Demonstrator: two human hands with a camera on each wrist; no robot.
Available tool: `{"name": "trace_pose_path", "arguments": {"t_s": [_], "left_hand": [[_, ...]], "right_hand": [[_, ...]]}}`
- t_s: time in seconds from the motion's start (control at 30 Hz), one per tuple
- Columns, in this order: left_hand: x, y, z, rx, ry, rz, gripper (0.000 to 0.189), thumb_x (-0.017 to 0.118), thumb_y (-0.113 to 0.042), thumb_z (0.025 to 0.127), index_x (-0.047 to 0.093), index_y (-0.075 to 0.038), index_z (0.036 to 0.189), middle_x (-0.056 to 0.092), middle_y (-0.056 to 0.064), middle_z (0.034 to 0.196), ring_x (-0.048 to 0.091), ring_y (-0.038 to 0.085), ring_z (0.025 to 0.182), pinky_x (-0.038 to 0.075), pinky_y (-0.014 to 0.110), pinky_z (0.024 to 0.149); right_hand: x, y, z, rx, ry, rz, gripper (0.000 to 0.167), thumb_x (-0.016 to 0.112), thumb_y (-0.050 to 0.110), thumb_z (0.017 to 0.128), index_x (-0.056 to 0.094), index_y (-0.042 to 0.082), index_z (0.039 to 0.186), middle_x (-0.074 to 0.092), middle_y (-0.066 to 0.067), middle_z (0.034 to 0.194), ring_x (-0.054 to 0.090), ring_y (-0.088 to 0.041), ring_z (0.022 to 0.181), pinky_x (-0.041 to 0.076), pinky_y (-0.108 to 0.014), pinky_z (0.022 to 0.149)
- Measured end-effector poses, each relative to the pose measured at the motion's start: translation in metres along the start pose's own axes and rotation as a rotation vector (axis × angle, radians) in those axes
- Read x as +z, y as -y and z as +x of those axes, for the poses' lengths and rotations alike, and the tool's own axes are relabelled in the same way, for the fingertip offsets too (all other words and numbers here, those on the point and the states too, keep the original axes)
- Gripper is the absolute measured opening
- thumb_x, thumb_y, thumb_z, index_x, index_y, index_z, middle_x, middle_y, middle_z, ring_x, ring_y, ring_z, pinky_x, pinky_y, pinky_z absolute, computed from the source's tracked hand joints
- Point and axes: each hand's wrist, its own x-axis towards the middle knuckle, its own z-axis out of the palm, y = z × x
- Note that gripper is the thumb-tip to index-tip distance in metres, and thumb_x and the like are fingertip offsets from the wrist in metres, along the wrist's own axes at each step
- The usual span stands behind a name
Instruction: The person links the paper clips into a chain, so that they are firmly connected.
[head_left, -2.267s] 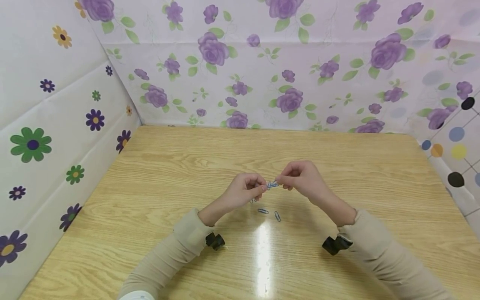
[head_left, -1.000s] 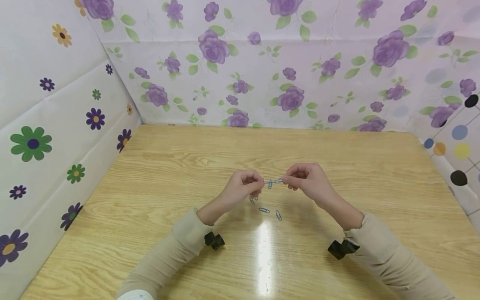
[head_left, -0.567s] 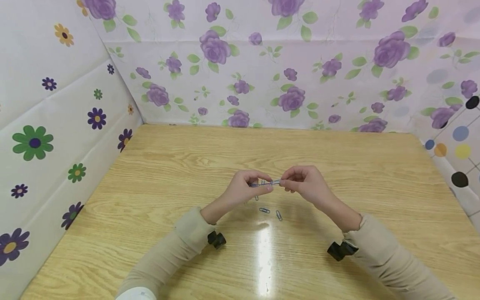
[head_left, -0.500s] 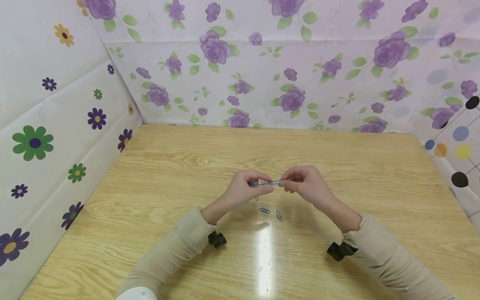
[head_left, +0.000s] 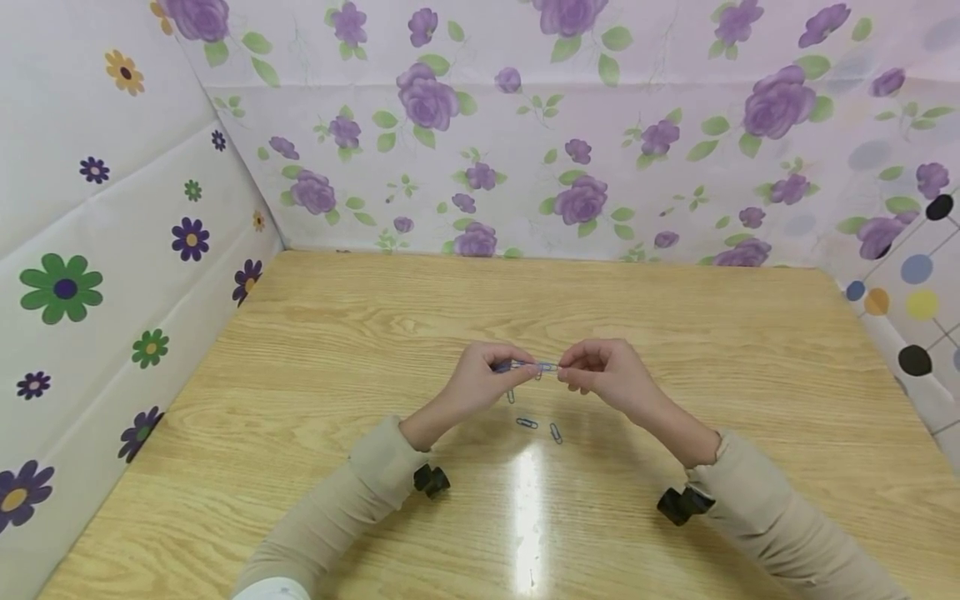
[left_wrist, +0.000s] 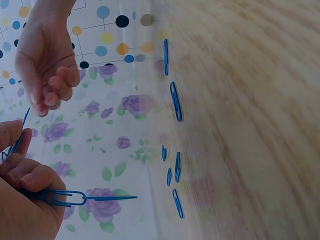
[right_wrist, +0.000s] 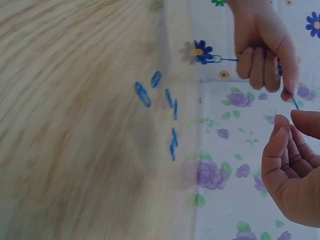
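Observation:
Above the middle of the table, my left hand (head_left: pixel 480 379) pinches a blue paper clip (head_left: pixel 548 367) between thumb and index finger. The fingertips of my right hand (head_left: pixel 609 379) are curled at the clip's right end. More linked clips run back through the left hand. In the left wrist view, a chain of paper clips (left_wrist: pixel 111 198) sticks out below its curled fingers, and the chain (right_wrist: pixel 216 59) also shows in the right wrist view. The part inside the left palm is hidden. On the table beneath the hands lie loose paper clips (head_left: pixel 527 423), nearest the left hand.
Several loose blue clips (right_wrist: pixel 142 94) lie scattered on the wooden table (head_left: pixel 360 333). Another clip (head_left: pixel 556 433) rests to the right of the nearest one. Flowered cloth (head_left: pixel 427 167) stands behind the table, and a second cloth (head_left: pixel 90 208) stands along its left side.
A second ago more of the chain stretched between the hands. The left fingertips have since shifted right along it, and the right hand has moved slightly left and down, narrowing the gap.

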Motion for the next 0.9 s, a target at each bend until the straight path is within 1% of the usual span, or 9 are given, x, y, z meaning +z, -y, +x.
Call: {"name": "trace_pose_path", "arguments": {"t_s": [0.07,0.2,0.3,0.4,0.53,0.67,0.77,0.9], "left_hand": [[-0.001,0.000,-0.001,-0.006,-0.008,0.007,0.014,0.065,-0.014,0.085,0.071,-0.003,0.089,0.065,0.006,0.076,0.033,0.008,0.045,0.028,0.020,0.043],[-0.002,0.000,-0.001,-0.007,-0.013,0.023,0.014,0.065,-0.014,0.085,0.070,-0.002,0.089,0.057,0.006,0.063,0.030,0.009,0.044,0.026,0.020,0.042],[-0.003,0.000,-0.001,-0.003,-0.015,0.031,0.014,0.065,-0.014,0.085,0.071,-0.002,0.089,0.053,0.002,0.060,0.030,0.009,0.045,0.026,0.020,0.043],[-0.003,0.001,-0.001,-0.013,-0.019,0.031,0.013,0.066,-0.014,0.084,0.071,-0.003,0.089,0.053,-0.001,0.061,0.030,0.009,0.046,0.026,0.020,0.043],[-0.003,0.000,-0.001,-0.029,-0.014,0.020,0.015,0.066,-0.014,0.084,0.071,-0.001,0.090,0.052,-0.002,0.061,0.029,0.009,0.045,0.025,0.020,0.043],[-0.004,-0.019,-0.005,-0.046,0.002,0.019,0.015,0.064,-0.009,0.085,0.069,0.004,0.091,0.049,-0.004,0.058,0.029,0.007,0.045,0.025,0.019,0.044],[-0.005,-0.034,-0.008,-0.057,0.007,0.022,0.015,0.062,-0.005,0.085,0.067,0.008,0.091,0.047,-0.005,0.056,0.029,0.006,0.046,0.025,0.018,0.045],[-0.005,-0.037,-0.008,-0.056,0.003,0.025,0.015,0.063,-0.005,0.085,0.067,0.008,0.091,0.048,-0.005,0.055,0.029,0.006,0.045,0.025,0.018,0.044]], "right_hand": [[-0.001,-0.003,-0.001,0.015,0.017,-0.017,0.018,0.064,0.006,0.084,0.061,-0.008,0.095,0.063,-0.011,0.076,0.058,-0.020,0.065,0.048,-0.028,0.057],[-0.002,-0.013,-0.001,0.031,0.064,-0.045,0.019,0.063,0.005,0.083,0.060,-0.008,0.097,0.063,-0.012,0.080,0.058,-0.027,0.070,0.049,-0.033,0.060],[-0.001,-0.020,0.000,0.026,0.095,-0.072,0.020,0.064,0.003,0.082,0.060,-0.009,0.097,0.063,-0.010,0.079,0.058,-0.023,0.070,0.049,-0.033,0.062],[0.000,-0.029,0.001,0.006,0.122,-0.128,0.020,0.066,0.001,0.079,0.062,-0.009,0.096,0.063,-0.007,0.078,0.058,-0.017,0.070,0.049,-0.029,0.063],[0.002,-0.039,0.003,-0.022,0.173,-0.221,0.023,0.071,0.004,0.076,0.063,-0.006,0.095,0.060,-0.002,0.073,0.054,-0.013,0.066,0.046,-0.024,0.059],[0.006,-0.046,0.003,-0.021,0.228,-0.260,0.031,0.076,0.009,0.072,0.063,-0.003,0.098,0.056,-0.001,0.070,0.047,-0.013,0.060,0.040,-0.023,0.053],[0.009,-0.051,0.002,-0.022,0.249,-0.288,0.033,0.077,0.010,0.070,0.063,0.000,0.098,0.053,0.000,0.069,0.044,-0.012,0.060,0.037,-0.022,0.053],[0.011,-0.057,0.003,-0.055,0.264,-0.343,0.033,0.079,0.013,0.068,0.065,0.002,0.096,0.051,0.001,0.068,0.042,-0.011,0.060,0.036,-0.022,0.054]]}}
